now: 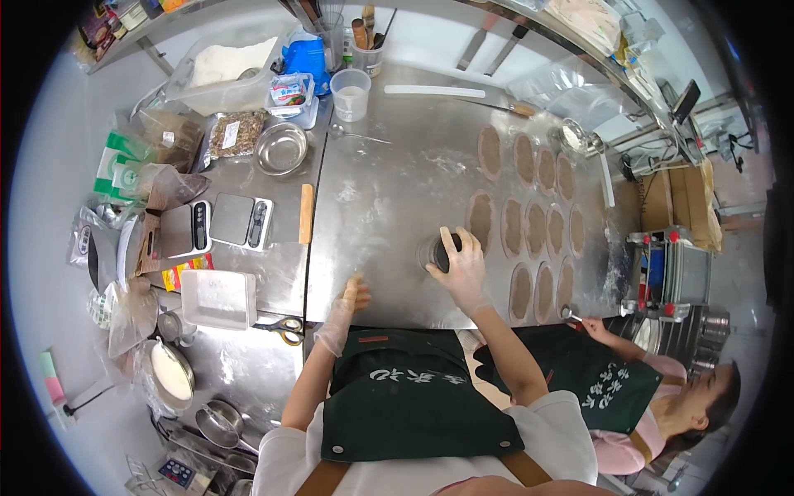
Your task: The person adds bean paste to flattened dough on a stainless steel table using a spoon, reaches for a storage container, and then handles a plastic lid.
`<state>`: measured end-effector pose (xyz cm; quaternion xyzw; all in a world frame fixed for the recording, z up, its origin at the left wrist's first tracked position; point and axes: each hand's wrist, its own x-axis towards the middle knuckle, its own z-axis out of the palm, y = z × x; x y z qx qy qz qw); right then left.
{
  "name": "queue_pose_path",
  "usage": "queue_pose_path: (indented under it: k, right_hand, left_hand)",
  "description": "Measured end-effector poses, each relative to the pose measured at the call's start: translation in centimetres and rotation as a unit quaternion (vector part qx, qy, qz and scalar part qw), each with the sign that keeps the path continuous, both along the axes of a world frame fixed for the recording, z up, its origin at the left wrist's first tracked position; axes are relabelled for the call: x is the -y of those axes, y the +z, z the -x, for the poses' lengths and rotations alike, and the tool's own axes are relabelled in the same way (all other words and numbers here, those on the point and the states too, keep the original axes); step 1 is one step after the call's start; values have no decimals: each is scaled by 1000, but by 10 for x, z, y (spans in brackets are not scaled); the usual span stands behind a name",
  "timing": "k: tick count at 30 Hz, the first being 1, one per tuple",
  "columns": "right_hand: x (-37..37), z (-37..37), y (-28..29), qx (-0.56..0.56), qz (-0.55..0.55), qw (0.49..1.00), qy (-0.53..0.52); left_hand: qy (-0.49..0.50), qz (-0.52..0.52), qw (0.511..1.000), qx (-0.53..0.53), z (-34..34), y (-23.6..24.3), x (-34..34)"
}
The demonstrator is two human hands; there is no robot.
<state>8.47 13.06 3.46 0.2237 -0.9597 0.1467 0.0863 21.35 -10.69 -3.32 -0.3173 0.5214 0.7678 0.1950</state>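
Note:
My right hand (466,269), in a clear glove, is closed around a round, clear-sided container with a dark top or contents (436,250), on or just above the steel table (372,248). My left hand (352,299), also gloved, is at the table's near edge with fingers loosely bent and slightly blurred; nothing shows in it. To the right of my right hand lie several flat oval dough pieces with brown filling spread on them, one of them (480,223) close to my fingers.
A co-worker's hand (592,328) holds a small metal tool by the lower ovals. To the left are two digital scales (240,220), a wooden-handled scraper (306,213), a steel bowl (281,150), a plastic tray (218,299) and scissors (285,329). A plastic cup (351,97) stands behind.

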Motion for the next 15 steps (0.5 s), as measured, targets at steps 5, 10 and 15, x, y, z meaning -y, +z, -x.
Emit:
queue_pose_path:
  k: [5, 10, 15]
  right_hand:
    - [-2, 8, 5, 30, -25, 999, -23]
    - [-6, 5, 47, 89, 76, 992, -47]
    - [-14, -14, 111, 81, 173, 978, 84]
  left_hand:
    - [-53, -2, 998, -31, 30, 5, -7]
    - [-21, -74, 997, 6, 68, -24, -48]
    - [-104, -492, 862, -68, 75, 46, -69]
